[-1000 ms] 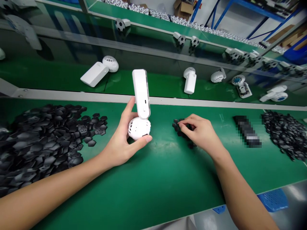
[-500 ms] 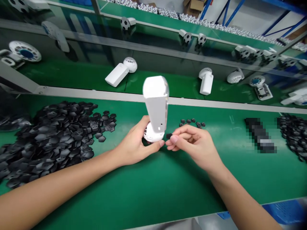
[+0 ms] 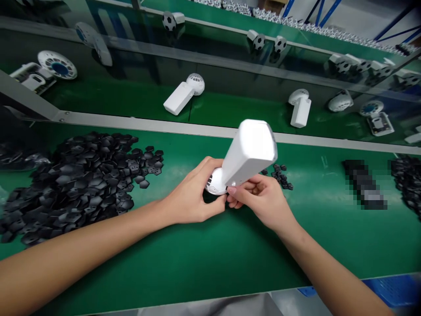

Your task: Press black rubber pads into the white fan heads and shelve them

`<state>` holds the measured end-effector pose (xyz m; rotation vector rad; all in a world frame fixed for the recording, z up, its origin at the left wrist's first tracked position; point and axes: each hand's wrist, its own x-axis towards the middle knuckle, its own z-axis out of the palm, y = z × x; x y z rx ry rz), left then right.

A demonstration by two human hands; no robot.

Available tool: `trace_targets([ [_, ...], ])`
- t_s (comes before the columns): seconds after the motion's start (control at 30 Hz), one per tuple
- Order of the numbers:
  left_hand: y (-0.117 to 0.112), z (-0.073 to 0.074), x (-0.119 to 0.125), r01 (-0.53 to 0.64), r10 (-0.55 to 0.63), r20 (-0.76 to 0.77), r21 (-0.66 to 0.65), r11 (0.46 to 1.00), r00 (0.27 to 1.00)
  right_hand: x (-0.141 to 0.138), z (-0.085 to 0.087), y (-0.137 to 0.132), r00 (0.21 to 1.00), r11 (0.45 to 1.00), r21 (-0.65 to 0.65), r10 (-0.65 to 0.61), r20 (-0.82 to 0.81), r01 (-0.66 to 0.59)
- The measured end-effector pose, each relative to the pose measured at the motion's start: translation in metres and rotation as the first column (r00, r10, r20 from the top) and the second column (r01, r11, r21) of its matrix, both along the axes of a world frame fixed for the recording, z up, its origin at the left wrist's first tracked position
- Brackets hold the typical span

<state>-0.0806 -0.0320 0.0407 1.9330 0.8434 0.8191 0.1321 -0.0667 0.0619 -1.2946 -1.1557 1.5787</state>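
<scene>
My left hand [image 3: 194, 193] is wrapped round the round vented head of a white handheld fan [image 3: 246, 156], whose flat handle tilts up toward me and to the right. My right hand [image 3: 259, 197] is pinched closed against the underside of that head, beside my left thumb; the small black piece it picked up is hidden by the fingers. A little cluster of small black pieces [image 3: 279, 174] lies on the green bench [image 3: 210, 254] just behind my right hand.
A big heap of black hexagon panels [image 3: 75, 180] covers the bench at left, another heap [image 3: 408, 180] at far right, near a blurred dark object [image 3: 365, 184]. Beyond a metal rail [image 3: 184, 127], a belt carries white fans [image 3: 182, 94] and open fan parts [image 3: 52, 68].
My right hand left the small black pieces with one pinched, then closed in on the fan's head. The fan's handle tipped from upright toward me and to the right.
</scene>
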Motion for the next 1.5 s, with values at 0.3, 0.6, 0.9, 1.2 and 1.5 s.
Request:
trace_targets([
  [0.3, -0.002, 0.002, 0.009, -0.048, 0.049, 0.034, -0.035, 0.998, 0.998, -0.007, -0.011, -0.005, 0.984, 0.99, 0.112, -0.104, 0.143, 0.088],
  [0.6, -0.002, 0.009, 0.006, 0.023, -0.03, 0.111, 0.058, 0.998, 0.993, -0.009, -0.007, -0.006, 0.98, 0.979, 0.203, -0.005, 0.199, -0.037],
  [0.9, 0.024, 0.022, -0.004, 0.044, 0.059, 0.234, -0.414, 0.909, 0.971, 0.01, -0.013, 0.007, 0.999, 0.988, 0.15, -0.038, 0.039, 0.032],
  [1.2, 0.205, 0.057, -0.076, -0.463, 0.574, -0.355, 0.353, 0.813, 0.738, 0.088, -0.003, 0.04, 0.753, 0.869, 0.495, -0.336, 0.566, 0.016],
  [1.5, 0.226, 0.044, 0.038, -0.38, 0.493, -0.369, 0.338, 0.861, 0.788, 0.081, -0.023, 0.042, 0.536, 0.822, 0.459, -0.234, 0.811, -0.336],
])
